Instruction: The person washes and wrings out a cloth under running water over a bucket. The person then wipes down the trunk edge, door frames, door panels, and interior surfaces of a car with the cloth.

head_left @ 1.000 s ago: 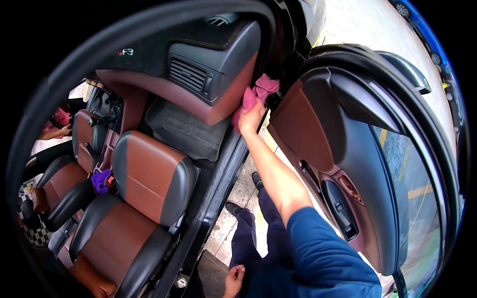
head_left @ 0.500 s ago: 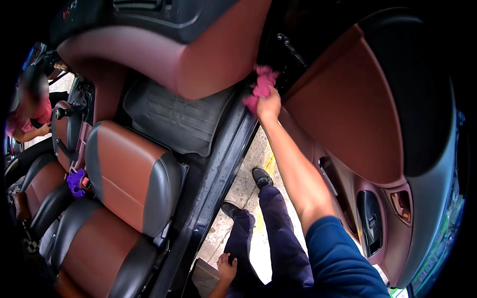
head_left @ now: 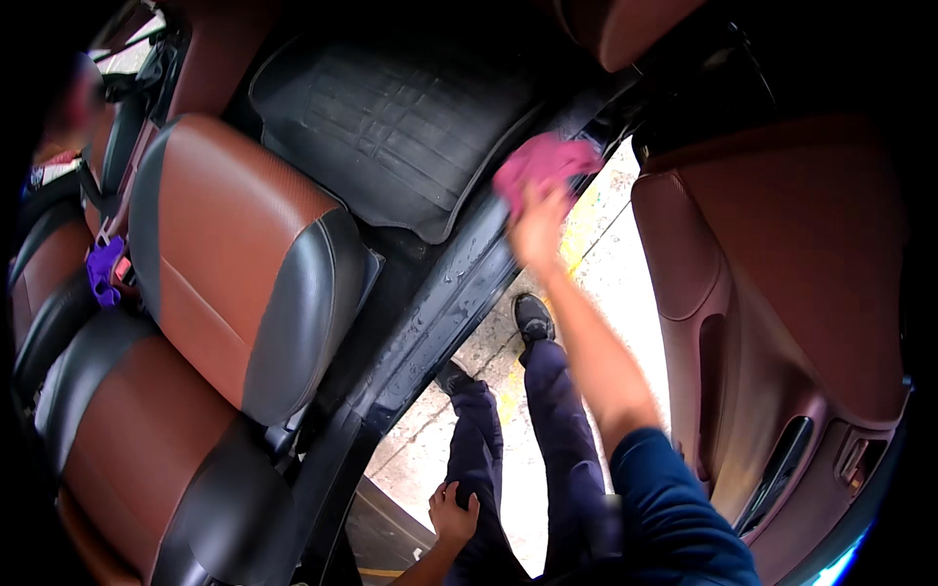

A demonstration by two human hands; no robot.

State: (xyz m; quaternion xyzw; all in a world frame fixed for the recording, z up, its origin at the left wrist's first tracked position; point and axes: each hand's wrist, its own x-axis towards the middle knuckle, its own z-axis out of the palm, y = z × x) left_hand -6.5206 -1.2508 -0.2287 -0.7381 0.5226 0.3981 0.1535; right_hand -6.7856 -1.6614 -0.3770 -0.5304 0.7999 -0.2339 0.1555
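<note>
My right hand (head_left: 539, 227) presses a crumpled pink cloth (head_left: 549, 168) against the black door sill (head_left: 426, 311) of a car, near the front end of the doorway. Motion smears both the hand and the cloth a little. Drops of water dot the sill behind the cloth. A black floor mat (head_left: 391, 132) lies just inside, left of the cloth. My left hand (head_left: 454, 516) is at my thigh with its fingers apart, holding nothing.
A brown and black car seat (head_left: 234, 244) fills the left. The brown door (head_left: 782, 225) stands swung out on the right. Below are my shoes (head_left: 533, 317) on concrete. A purple cloth (head_left: 104, 272) hangs between the seats; a blurred person is beyond, at far left.
My right hand has brought the pink cloth back along the sill from the front door-hinge area, and the cloth is more spread out. The view has shifted; my left hand stays low by my leg.
</note>
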